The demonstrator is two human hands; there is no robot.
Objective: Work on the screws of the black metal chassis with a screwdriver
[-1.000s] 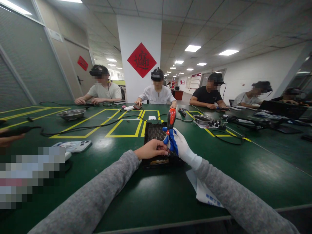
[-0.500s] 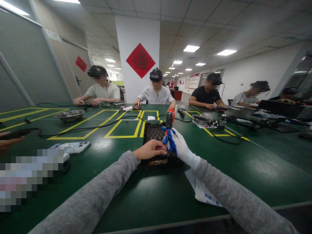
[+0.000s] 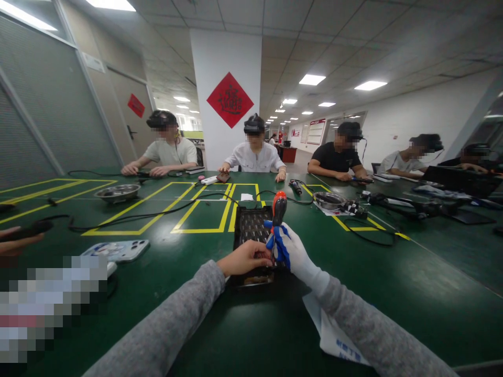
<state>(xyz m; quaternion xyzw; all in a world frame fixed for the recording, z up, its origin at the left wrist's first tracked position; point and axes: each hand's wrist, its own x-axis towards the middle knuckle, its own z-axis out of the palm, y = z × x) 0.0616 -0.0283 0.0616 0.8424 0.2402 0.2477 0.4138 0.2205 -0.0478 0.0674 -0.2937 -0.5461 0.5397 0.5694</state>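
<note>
My right hand [image 3: 294, 248], in a white glove with blue-coated fingers, is closed round a screwdriver [image 3: 280, 205]. The screwdriver stands nearly upright, its red and black handle rising above my fist and its shaft pointing down. My left hand [image 3: 248, 257] is bare, with thumb and fingers pinched together beside the lower end of the shaft. What the pinch holds, if anything, is too small to make out. Both hands are over the near part of a black tray-like case [image 3: 251, 222] with rows of small slots or pieces, lying on the green table.
A metal bowl [image 3: 118, 192] stands to the left, another dish [image 3: 329, 199] to the right. Nearby are a phone [image 3: 118, 250], cables [image 3: 165, 210] and a white printed bag [image 3: 334, 335] under my right forearm. Several people sit across the table; another person's hand [image 3: 23, 241] shows at left.
The view has shifted slightly, so the whole scene sits a little lower and further right. My hands stay together at the case, with the screwdriver still upright.
</note>
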